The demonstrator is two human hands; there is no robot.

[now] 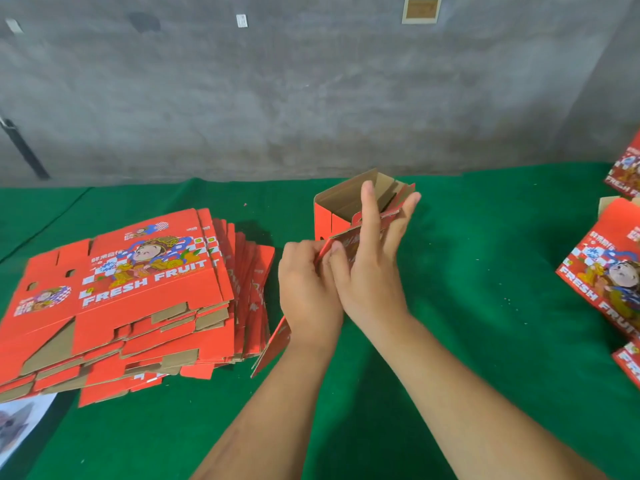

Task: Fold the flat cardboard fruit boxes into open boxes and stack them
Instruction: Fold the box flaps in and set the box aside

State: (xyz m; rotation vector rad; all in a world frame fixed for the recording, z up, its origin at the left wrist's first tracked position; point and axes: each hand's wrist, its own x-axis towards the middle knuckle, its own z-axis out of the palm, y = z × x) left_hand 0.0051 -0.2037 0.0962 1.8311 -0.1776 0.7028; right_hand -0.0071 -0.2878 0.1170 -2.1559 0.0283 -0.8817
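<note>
A partly folded red cardboard fruit box stands at the middle of the green table, its brown inside showing at the far end. My left hand grips the box's near left edge, thumb pinching a flap. My right hand lies over the box's near side, fingers stretched along the top flaps, pressing them. A lower flap of the box sticks out under my left wrist. A fanned pile of flat red "FRESH FRUIT" boxes lies to the left.
Folded red boxes stand at the right edge of the green table cloth. A grey concrete wall rises right behind the table. A sheet of paper lies at the lower left corner.
</note>
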